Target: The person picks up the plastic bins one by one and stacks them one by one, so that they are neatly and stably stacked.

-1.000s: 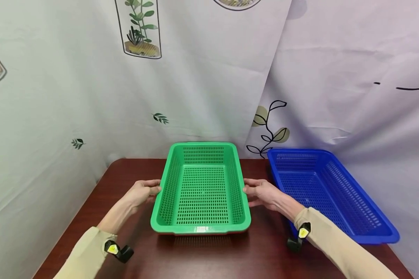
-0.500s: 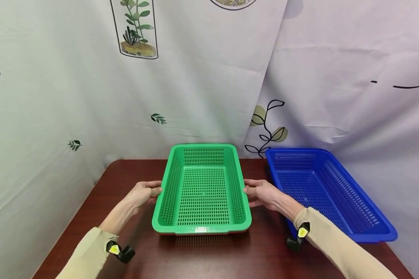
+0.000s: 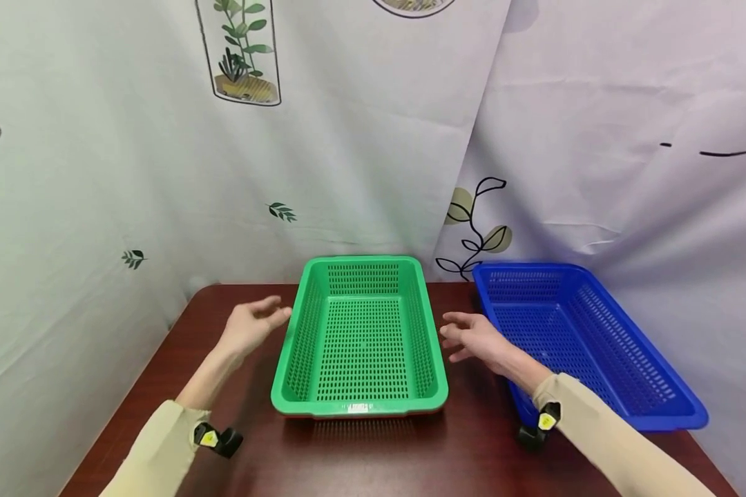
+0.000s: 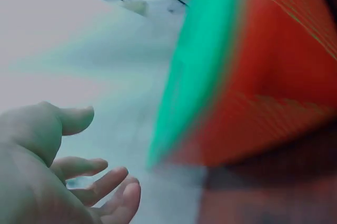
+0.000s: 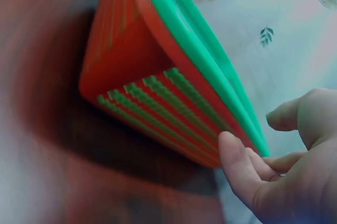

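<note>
In the middle of the table stands a green perforated plastic basket (image 3: 362, 345). It is nested in a red basket (image 5: 134, 45) whose outer wall shows in both wrist views. My left hand (image 3: 251, 326) hovers off the green basket's left side, thumb and fingers spread, holding nothing. On the other side, my right hand (image 3: 477, 339) has its fingers loosely bent and apart, just off the right rim. The right wrist view shows those fingertips (image 5: 229, 142) overlapping the red wall's edge, with the thumb away from the rim.
A larger blue basket (image 3: 622, 345) stands at the right of the dark wooden table (image 3: 373, 466), close beyond my right forearm. White printed cloth (image 3: 360, 138) hangs behind the table and along both sides.
Both hands have let go of the green basket's sides and risen slightly, moving outward from the rim. Earlier the basket shifted slightly down in the head view; since then it has stayed put.
</note>
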{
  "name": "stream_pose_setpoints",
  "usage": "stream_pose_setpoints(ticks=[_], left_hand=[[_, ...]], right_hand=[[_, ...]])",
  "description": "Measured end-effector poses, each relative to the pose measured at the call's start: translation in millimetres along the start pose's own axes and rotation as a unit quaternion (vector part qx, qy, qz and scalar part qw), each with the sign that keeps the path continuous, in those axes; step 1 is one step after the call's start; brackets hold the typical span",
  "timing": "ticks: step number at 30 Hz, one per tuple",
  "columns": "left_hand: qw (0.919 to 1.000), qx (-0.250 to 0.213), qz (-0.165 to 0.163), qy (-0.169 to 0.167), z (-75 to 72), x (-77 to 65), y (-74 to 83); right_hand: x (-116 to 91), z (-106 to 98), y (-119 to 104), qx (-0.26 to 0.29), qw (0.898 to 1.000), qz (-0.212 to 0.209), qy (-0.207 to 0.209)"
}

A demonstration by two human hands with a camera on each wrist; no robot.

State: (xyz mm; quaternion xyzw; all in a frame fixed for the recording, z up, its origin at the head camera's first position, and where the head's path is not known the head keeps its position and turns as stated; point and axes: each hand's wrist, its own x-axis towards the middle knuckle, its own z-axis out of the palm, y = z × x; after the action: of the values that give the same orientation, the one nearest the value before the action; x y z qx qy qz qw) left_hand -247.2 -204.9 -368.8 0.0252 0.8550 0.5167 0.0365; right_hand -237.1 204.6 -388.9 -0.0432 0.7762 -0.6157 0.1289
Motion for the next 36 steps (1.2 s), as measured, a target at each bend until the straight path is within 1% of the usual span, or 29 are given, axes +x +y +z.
stream_pose_setpoints(ticks=[1, 3, 6, 10, 13, 15, 18, 21, 23, 25, 28, 32, 34, 36], left_hand=[[0.9999, -0.004, 0.007, 0.011, 1.8, -0.1, 8.7], [0.9992, -0.031, 0.021, 0.015, 10.7, 1.0, 25.0], [0.995, -0.096, 0.025, -0.009, 34.1, 2.7, 47.5], [0.9831, -0.176, 0.026, -0.046, 71.2, 7.5, 74.1], [0.975, -0.214, 0.019, -0.058, 92.1, 10.7, 89.9], [0.9713, -0.229, 0.01, -0.063, 103.0, 11.9, 98.1], [0.965, -0.25, -0.001, -0.081, 120.1, 14.2, 108.0], [0.9575, -0.267, -0.017, -0.108, 140.4, 15.0, 116.1], [0.9528, -0.278, -0.028, -0.119, 153.0, 14.9, 118.3], [0.9494, -0.286, -0.04, -0.125, 165.1, 13.7, 120.8], [0.9488, -0.285, -0.052, -0.127, 181.2, 11.8, 124.9], [0.9511, -0.277, -0.061, -0.122, 200.4, 10.6, 132.0], [0.952, -0.276, -0.068, -0.114, 210.2, 10.0, 136.2], [0.9528, -0.275, -0.075, -0.103, 220.6, 8.8, 139.5]], right_hand=[[-1, -4, -2, -0.016, 1.0, -0.009, 0.012], [-2, -13, -6, -0.042, 0.998, -0.029, 0.026], [-5, -30, -14, -0.06, 0.996, -0.052, 0.031], [-16, -56, -21, -0.075, 0.993, -0.074, 0.047], [-24, -73, -23, -0.082, 0.99, -0.088, 0.068], [-29, -86, -23, -0.084, 0.989, -0.096, 0.079], [-37, -105, -22, -0.096, 0.985, -0.104, 0.096], [-48, -126, -17, -0.118, 0.981, -0.102, 0.116], [-53, -137, -14, -0.126, 0.979, -0.099, 0.124], [-58, -148, -11, -0.122, 0.98, -0.094, 0.128], [-66, -163, -7, -0.101, 0.982, -0.097, 0.128], [-76, -183, -6, -0.075, 0.984, -0.1, 0.128], [-80, -192, -6, -0.071, 0.984, -0.098, 0.129], [-84, -200, -4, -0.08, 0.984, -0.089, 0.133]])
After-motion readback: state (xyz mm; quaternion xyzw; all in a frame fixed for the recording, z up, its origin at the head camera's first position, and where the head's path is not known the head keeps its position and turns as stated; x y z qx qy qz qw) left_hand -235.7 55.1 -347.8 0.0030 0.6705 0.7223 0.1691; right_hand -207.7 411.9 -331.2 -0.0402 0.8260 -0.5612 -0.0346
